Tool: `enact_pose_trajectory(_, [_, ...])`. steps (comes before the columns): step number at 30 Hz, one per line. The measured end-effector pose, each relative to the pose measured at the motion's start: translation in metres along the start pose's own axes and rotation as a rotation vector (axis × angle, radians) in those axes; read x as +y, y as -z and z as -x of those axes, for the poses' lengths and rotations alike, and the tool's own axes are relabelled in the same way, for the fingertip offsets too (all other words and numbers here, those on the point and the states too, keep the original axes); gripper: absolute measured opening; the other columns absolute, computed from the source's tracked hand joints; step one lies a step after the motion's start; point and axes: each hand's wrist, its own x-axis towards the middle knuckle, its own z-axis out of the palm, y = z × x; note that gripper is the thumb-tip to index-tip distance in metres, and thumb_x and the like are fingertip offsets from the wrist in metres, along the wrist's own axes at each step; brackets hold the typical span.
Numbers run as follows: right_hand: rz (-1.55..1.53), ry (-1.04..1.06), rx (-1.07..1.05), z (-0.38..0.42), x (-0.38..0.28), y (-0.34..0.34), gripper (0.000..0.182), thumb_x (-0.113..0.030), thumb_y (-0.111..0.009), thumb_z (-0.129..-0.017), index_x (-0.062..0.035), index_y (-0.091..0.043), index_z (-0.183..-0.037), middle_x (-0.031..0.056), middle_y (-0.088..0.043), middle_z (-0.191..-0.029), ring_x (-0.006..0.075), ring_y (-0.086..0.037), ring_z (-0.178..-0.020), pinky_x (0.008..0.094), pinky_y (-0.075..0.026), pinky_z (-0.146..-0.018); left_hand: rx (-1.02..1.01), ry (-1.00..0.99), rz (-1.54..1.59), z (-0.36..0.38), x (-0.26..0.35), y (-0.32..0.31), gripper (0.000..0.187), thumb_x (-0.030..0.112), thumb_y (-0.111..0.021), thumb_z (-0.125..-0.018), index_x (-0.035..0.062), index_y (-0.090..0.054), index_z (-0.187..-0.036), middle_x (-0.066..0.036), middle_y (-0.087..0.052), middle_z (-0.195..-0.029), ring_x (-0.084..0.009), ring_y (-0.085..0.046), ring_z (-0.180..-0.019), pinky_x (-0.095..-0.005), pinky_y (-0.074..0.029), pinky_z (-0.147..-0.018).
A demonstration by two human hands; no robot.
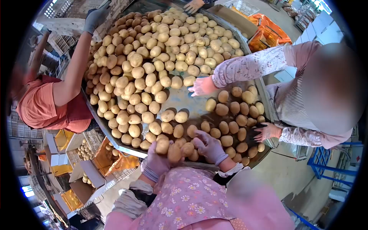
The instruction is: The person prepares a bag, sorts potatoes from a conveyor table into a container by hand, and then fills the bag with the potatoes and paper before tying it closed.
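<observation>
Both of my hands wear thin purple gloves and work at the near edge of a table heaped with potatoes. My left hand (156, 161) is closed round a potato (163, 146), its fingertips at the potato's side. Beside it, a browner potato (174, 153) lies between my two hands. My right hand (210, 147) has its fingers apart and curved, reaching over from the right. Its fingertips are right by a potato (188, 149) and another one (192, 131) just beyond.
The table's metal surface (183, 100) shows between the big heap and a smaller group of potatoes (241, 120). At the right, a person's gloved hand (203, 86) reaches in. Another person's glove (96, 18) is at the upper left. Boxes (85, 180) stand below left.
</observation>
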Motion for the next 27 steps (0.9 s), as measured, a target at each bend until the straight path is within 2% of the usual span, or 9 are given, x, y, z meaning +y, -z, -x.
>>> enact_pose_trajectory(3, [0.259, -0.013, 0.219, -0.016, 0.093, 0.023, 0.042, -0.025, -0.065, -0.096, -0.0066, -0.058, -0.133, 0.0163, -0.071, -0.105, 0.0318, -0.069, -0.094, 0.0390, -0.055, -0.086, 0.097, 0.123, -0.046, 0.010, -0.005, 0.026, 0.066, 0.064, -0.044, -0.100, 0.0038, -0.060, -0.122, -0.012, -0.065, -0.101, -0.0297, -0.065, -0.088, -0.0416, -0.058, -0.075])
enact_pose_trajectory(4, [0.321, -0.083, 0.296, -0.017, 0.078, 0.025, 0.045, -0.023, -0.066, -0.091, -0.0100, -0.058, -0.134, 0.0144, -0.068, -0.116, 0.0341, -0.066, -0.102, 0.0434, -0.053, -0.089, 0.073, 0.144, -0.027, 0.010, -0.007, 0.045, 0.067, 0.064, -0.045, -0.099, 0.0034, -0.060, -0.124, -0.012, -0.065, -0.101, -0.0293, -0.065, -0.087, -0.0419, -0.058, -0.075])
enact_pose_trajectory(7, [0.765, 0.240, 0.290, -0.036, 0.043, 0.017, 0.043, -0.023, -0.064, -0.089, -0.0155, -0.060, -0.132, 0.0112, -0.063, -0.125, 0.0333, -0.062, -0.113, 0.0479, -0.048, -0.096, 0.088, 0.081, -0.063, 0.015, -0.007, 0.074, 0.069, 0.065, -0.050, -0.098, 0.0047, -0.059, -0.129, -0.012, -0.067, -0.104, -0.0258, -0.066, -0.088, -0.0430, -0.060, -0.077])
enact_pose_trajectory(11, [1.073, 0.025, -0.191, -0.087, 0.036, -0.007, 0.043, -0.031, -0.067, -0.084, -0.0211, -0.063, -0.125, 0.0122, -0.062, -0.123, 0.0328, -0.061, -0.115, 0.0527, -0.045, -0.098, 0.111, -0.017, 0.015, 0.031, 0.002, 0.070, 0.065, 0.063, -0.049, -0.099, 0.0070, -0.059, -0.130, -0.014, -0.066, -0.114, -0.0281, -0.068, -0.096, -0.0458, -0.060, -0.077])
enact_pose_trajectory(15, [0.602, -0.074, 0.131, -0.091, 0.011, -0.006, 0.044, -0.035, -0.068, -0.087, -0.0149, -0.061, -0.126, 0.0201, -0.064, -0.112, 0.0396, -0.065, -0.106, 0.0510, -0.052, -0.091, 0.084, -0.128, 0.055, 0.048, 0.006, 0.074, 0.075, 0.076, -0.047, -0.092, 0.0121, -0.059, -0.129, -0.016, -0.064, -0.129, -0.0355, -0.067, -0.108, -0.0467, -0.060, -0.079])
enact_pose_trajectory(17, [0.352, 0.187, 0.131, -0.080, 0.002, -0.031, 0.044, -0.036, -0.069, -0.088, -0.0124, -0.061, -0.124, 0.0220, -0.064, -0.112, 0.0408, -0.064, -0.108, 0.0509, -0.051, -0.094, 0.033, -0.234, 0.085, 0.054, 0.000, 0.074, 0.078, 0.078, -0.044, -0.091, 0.0127, -0.058, -0.132, -0.018, -0.061, -0.136, -0.0392, -0.065, -0.114, -0.0470, -0.059, -0.082])
enact_pose_trajectory(20, [0.028, 0.190, -0.296, -0.048, -0.038, -0.074, 0.039, -0.034, -0.066, -0.093, -0.0133, -0.063, -0.126, 0.0184, -0.064, -0.110, 0.0372, -0.062, -0.105, 0.0485, -0.049, -0.094, -0.105, -0.232, 0.214, 0.062, 0.001, 0.087, 0.082, 0.080, -0.037, -0.092, 0.0129, -0.055, -0.136, -0.023, -0.054, -0.144, -0.0447, -0.060, -0.121, -0.0494, -0.060, -0.080])
enact_pose_trajectory(24, [1.013, 0.364, -0.234, -0.091, 0.000, -0.116, 0.049, -0.033, -0.064, -0.093, -0.0260, -0.051, -0.140, 0.0137, -0.060, -0.111, 0.0361, -0.063, -0.100, 0.0509, -0.051, -0.087, -0.442, -0.171, 0.362, 0.058, 0.004, 0.125, 0.079, 0.078, -0.038, -0.094, 0.0103, -0.056, -0.131, -0.025, -0.056, -0.137, -0.0455, -0.062, -0.116, -0.0514, -0.061, -0.074])
enact_pose_trajectory(27, [0.866, 0.171, -0.321, -0.115, -0.029, -0.121, 0.045, -0.033, -0.063, -0.092, -0.0248, -0.054, -0.135, 0.0191, -0.064, -0.114, 0.0380, -0.068, -0.101, 0.0518, -0.055, -0.083, -0.139, -0.229, 0.456, 0.078, 0.002, 0.124, 0.071, 0.074, -0.046, -0.093, 0.0125, -0.058, -0.125, -0.024, -0.057, -0.131, -0.0429, -0.064, -0.110, -0.0473, -0.061, -0.063])
